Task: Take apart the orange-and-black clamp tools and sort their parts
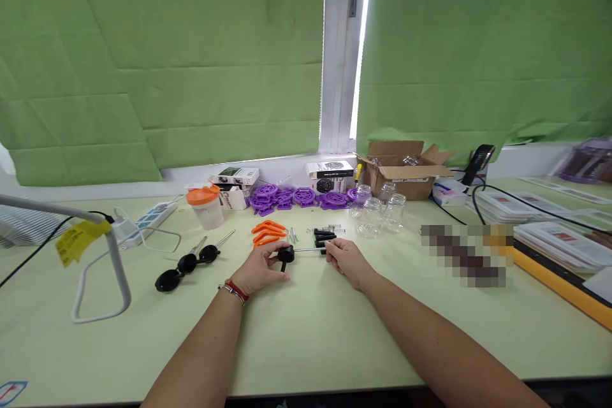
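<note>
My left hand (pixel 261 269) grips a black plastic part with a round head (pixel 285 254) and a short stem pointing down. A thin metal rod (pixel 306 249) runs rightward from that head. At the rod's other end, the fingers of my right hand (pixel 347 261) are pinched together around it. Just behind my right fingertips lie several short black tubes (pixel 325 235) and some small springs (pixel 336 228). Orange handle-shaped pieces (pixel 268 227) rest behind my left hand, with small metal pins (pixel 293 234) beside them. Further left are black round parts (pixel 187 262), some with metal rods.
Purple plastic pieces (pixel 305 197) are heaped along the back. Clear jars (pixel 370 220) stand before an open cardboard box (pixel 406 178). An orange-lidded cup (pixel 206 207), a power strip (pixel 150 223) and a grey bent metal frame (pixel 117 268) occupy the left; stacked white cards (pixel 559 245) lie right.
</note>
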